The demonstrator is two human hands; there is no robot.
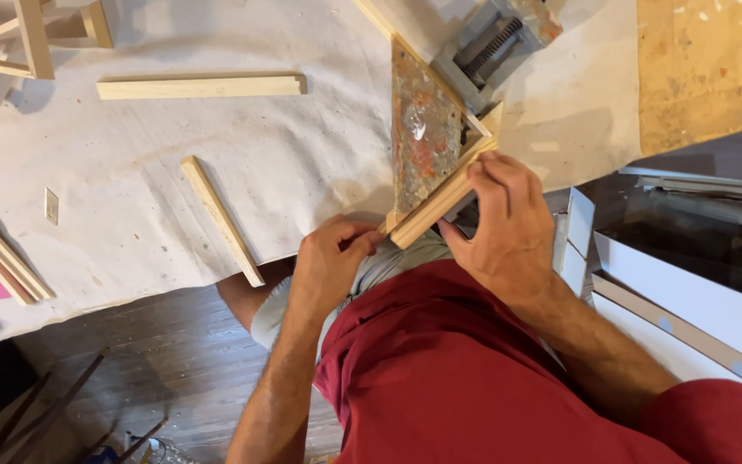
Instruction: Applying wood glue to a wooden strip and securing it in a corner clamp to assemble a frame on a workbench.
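A small pale rectangular label lies flat on the cloth-covered table at the left, well apart from the work. White flat boxes lean at the right, below the table's edge. On the table, a paint-stained triangular corner clamp sits near the near edge, with a grey screw vise on its far right side. A wooden strip lies along the clamp's near slanted edge and sticks out past the table's edge. The right hand is clenched on the strip's far end, fingers curled over it and against the clamp. The left hand pinches the strip's near, lower end between thumb and fingertips. Two loose wooden strips lie apart on the cloth: a longer one far left and a slanted one reaching the near edge, just left of the left hand. Wooden frames crowd the far left corner. Between these pieces the cloth lies open
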